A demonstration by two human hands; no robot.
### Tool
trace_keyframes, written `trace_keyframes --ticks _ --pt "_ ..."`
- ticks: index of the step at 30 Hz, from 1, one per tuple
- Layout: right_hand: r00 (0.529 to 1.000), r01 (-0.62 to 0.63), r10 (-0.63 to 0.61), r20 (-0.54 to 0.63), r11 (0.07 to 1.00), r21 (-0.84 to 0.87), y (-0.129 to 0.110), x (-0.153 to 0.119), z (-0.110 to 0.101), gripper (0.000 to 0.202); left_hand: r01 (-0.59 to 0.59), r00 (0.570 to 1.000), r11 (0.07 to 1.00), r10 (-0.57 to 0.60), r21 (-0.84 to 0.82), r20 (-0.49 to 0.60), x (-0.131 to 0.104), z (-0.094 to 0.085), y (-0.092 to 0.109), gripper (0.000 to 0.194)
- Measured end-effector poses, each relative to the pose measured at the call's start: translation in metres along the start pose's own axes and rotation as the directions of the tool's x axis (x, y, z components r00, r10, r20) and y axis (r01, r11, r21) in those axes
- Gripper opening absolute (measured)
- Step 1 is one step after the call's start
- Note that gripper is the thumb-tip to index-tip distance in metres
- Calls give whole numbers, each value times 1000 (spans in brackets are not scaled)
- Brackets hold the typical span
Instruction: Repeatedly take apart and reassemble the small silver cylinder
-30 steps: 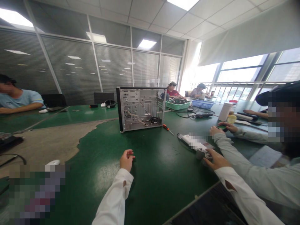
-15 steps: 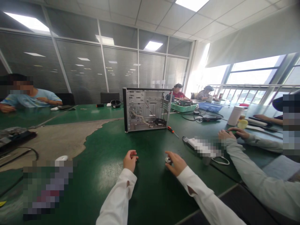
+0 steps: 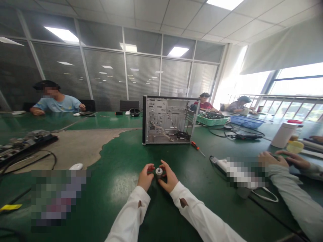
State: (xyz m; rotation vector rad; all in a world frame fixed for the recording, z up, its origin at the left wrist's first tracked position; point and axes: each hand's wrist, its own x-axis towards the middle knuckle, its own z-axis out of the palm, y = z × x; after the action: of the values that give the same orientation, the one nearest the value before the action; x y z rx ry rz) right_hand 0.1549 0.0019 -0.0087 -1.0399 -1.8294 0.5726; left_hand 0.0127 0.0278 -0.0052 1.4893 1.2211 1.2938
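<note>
On the green tabletop [image 3: 186, 161], head view, near middle: one small metal cylinder [image 3: 158, 171], upright, between the hands. Right hand [image 3: 171, 178]: thumb and fingers curled round the cylinder, grasping it. Left hand [image 3: 145, 178]: released, fingers curved, just beside the cylinder; whether a fingertip touches, I cannot tell from here. Behind: one computer case [image 3: 174, 117], standing, open side facing the hands, cables and a black part inside. By its lower right corner: one orange-handled screwdriver [image 3: 196, 147], lying flat. Farther back: one green basket [image 3: 212, 121], filled; one blue basket [image 3: 248, 123], beside it. Right: one co-worker's sleeve [image 3: 290, 195], pale grey.
</note>
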Motion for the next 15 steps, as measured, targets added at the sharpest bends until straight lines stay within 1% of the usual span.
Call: trace_keyframes --ticks 3,6,12,15 --pt "995 90 -89 43 996 -27 0 3 0 80 -76 992 989 61 128 110 -4 2 0 49" --pt "990 140 -139 40 990 -31 -1 6 0 80 -136 984 964 104 227 146 -8 2 0 48" --pt "992 109 -112 54 993 41 -4 3 -10 82 -207 970 928 152 311 191 -11 3 4 46" --pt "991 113 -116 64 992 50 -4 1 -12 83 -221 969 915 168 337 181 -13 5 7 44"
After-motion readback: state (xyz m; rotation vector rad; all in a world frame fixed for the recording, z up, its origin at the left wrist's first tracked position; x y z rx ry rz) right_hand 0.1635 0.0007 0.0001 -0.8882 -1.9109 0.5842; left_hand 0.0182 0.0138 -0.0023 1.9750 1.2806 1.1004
